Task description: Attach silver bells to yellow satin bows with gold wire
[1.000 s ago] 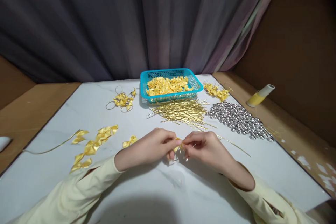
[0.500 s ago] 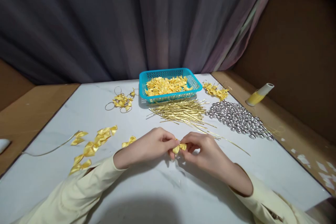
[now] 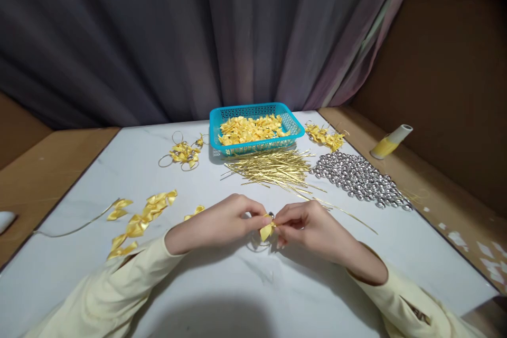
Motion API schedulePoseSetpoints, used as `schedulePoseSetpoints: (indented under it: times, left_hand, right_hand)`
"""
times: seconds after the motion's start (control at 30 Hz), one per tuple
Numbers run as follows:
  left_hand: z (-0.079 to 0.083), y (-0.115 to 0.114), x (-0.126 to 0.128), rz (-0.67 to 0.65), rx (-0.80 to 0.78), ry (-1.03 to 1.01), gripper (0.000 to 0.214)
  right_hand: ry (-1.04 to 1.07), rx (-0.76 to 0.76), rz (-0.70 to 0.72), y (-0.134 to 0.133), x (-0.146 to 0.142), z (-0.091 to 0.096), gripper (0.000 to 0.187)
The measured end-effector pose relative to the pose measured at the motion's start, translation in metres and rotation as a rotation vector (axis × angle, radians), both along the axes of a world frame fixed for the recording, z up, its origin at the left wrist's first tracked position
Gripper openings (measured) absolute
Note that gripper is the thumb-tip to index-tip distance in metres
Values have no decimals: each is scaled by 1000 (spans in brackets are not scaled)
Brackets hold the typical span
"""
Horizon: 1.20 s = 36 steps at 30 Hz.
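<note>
Near the middle of the table, a small yellow ribbon bow [image 3: 266, 232] is pinched between my two hands. My left hand [image 3: 237, 215] grips its left side with thumb and fingers. On the other side, the closed fingertips of my right hand [image 3: 303, 222] pinch at the bow's edge. A shiny silver bead [image 3: 271, 215] shows at the top of the bow. Below it curves a thin loop of wire [image 3: 257, 246], partly hidden by the fingers. Beyond my hands lies a pile of gold wire ties [image 3: 273, 167].
A blue basket [image 3: 257, 149] of yellow bows stands at the back. Silver beads [image 3: 358, 178] are heaped to the right. Loose bows [image 3: 138, 224] lie at the left, beaded bows [image 3: 184, 153] behind them, and more wired bows [image 3: 325, 136] back right. A yellow-and-white tube [image 3: 391, 142] stands far right.
The bow between my hands has turned, so the silver bead and wire loop now show. My right fingers have shifted slightly on it. The piles around have stayed put.
</note>
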<state>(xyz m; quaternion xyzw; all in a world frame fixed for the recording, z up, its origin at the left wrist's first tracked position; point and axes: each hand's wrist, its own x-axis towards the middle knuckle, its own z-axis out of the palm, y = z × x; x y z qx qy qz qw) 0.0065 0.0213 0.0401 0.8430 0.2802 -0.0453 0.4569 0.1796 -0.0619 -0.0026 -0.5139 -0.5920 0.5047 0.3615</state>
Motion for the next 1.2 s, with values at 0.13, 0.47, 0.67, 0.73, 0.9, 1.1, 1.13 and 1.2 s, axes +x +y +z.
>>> schedulePoseSetpoints:
  times: [0.13,0.47,0.67,0.73,0.9,1.1,1.13,1.2]
  left_hand:
    - [0,-1,-2,-38,74,-19,29]
    - [1,-1,-2,-29,-11,4,34]
    - [6,1,-2,4,-64,7,34]
    - [8,0,-1,37,-41,13,36]
    - [13,0,0,127,2,67,41]
    - [12,-3,2,140,11,57,38]
    - [12,-4,3,148,9,55,37]
    - [11,-5,4,167,14,36,36]
  right_hand:
    - [90,-87,-2,0,0,-4,15]
    - [48,-45,-12,0,-2,-2,18]
    - [53,-29,-41,3,1,1,14]
    - [89,-38,-80,4,6,5,13]
    - [284,24,-206,5,19,18,24]
    - [446,52,-224,3,16,21,44]
    - [463,30,-227,3,14,20,39]
    - [485,-16,-224,3,10,18,27]
